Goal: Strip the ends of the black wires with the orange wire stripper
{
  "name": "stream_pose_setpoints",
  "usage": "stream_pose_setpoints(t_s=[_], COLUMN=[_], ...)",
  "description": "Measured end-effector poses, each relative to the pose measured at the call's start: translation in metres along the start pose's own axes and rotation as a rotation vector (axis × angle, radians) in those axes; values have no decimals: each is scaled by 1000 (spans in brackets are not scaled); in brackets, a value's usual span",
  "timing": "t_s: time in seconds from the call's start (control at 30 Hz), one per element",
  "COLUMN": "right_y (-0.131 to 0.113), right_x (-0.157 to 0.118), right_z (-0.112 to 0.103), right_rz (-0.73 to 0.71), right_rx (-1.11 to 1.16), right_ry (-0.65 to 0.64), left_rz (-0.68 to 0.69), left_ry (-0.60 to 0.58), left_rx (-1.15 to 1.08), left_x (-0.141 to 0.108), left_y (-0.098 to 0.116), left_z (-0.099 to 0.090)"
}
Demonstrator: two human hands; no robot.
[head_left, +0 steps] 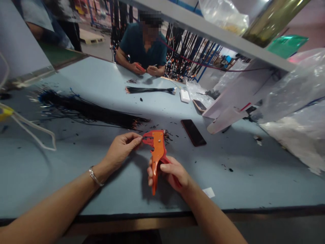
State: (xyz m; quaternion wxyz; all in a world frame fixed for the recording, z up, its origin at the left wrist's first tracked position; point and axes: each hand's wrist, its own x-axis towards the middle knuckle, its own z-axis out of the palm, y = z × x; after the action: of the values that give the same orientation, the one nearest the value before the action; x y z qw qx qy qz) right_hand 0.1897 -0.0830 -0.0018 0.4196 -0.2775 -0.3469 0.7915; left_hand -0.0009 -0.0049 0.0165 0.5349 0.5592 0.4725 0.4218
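Note:
My right hand [170, 173] grips the handles of an orange wire stripper [157, 149], whose jaws point up and to the left. My left hand [121, 148] pinches something thin at the stripper's jaws; it is too small to make out. A long bundle of black wires [86, 112] lies on the grey-blue table [76, 169] just beyond my left hand. Small cut scraps [167, 135] are scattered behind the tool.
A black phone [193, 132] lies right of the tool, with another phone [199, 105] and a white device [185, 96] farther back. A second wire bundle [149, 90] lies before a seated co-worker [143, 47]. Plastic bags [297, 115] and a shelf [228, 34] fill the right.

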Motion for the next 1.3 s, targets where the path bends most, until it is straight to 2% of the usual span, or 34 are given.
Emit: stream_pose_setpoints(t_s=[0.17, 0.33, 0.57, 0.87, 1.17, 1.3], right_y=[-5, -12, -6, -3, -3, -2], right_x=[6, 2, -5, -1, 2, 1], right_z=[-13, -22, -5, -7, -6, -5], right_rz=[-44, -94, -20, -53, -31, -23], right_rx=[160, 215, -76, -41, -105, -98], right_ry=[53, 168, -42, 0, -31, 19], left_rz=[-76, -74, -16, 22, 39, 33], left_ry=[84, 59, 43, 24, -14, -27], left_rx=[-131, -136, -85, -71, -53, -67], left_x=[3, 3, 2, 2, -1, -3], left_y=[-2, -2, -2, -5, -2, 0], left_z=[-1, -2, -5, -6, -4, -2])
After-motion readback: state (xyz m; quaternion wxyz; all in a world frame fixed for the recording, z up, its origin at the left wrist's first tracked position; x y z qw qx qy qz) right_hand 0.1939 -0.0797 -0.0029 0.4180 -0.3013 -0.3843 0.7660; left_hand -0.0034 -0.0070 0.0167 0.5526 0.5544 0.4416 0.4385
